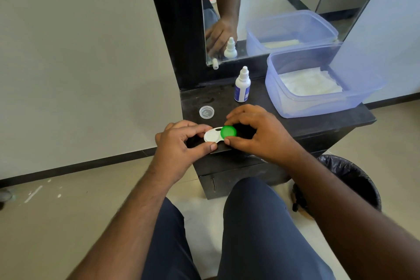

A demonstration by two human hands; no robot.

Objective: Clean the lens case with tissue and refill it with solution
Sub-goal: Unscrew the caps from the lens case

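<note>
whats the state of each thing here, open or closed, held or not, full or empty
white plastic lens case: held over the dark counter's edge, left side uncapped
round green cap: on the case's right side, pinched
clear round cap: off, lying on the dark counter
white dropper bottle with blue label: upright, capped
translucent blue plastic tub: lidless, holds white tissues
black-lined bin: open, contents unseen
left hand: pinches case
right hand: pinches green cap

No legible text, brand, number or sign anywhere in view. Blue label on the solution bottle (242, 86): print too small and blurred to read. Raised marks inside the clear round cap (206, 112) on the counter: also unreadable.
</note>
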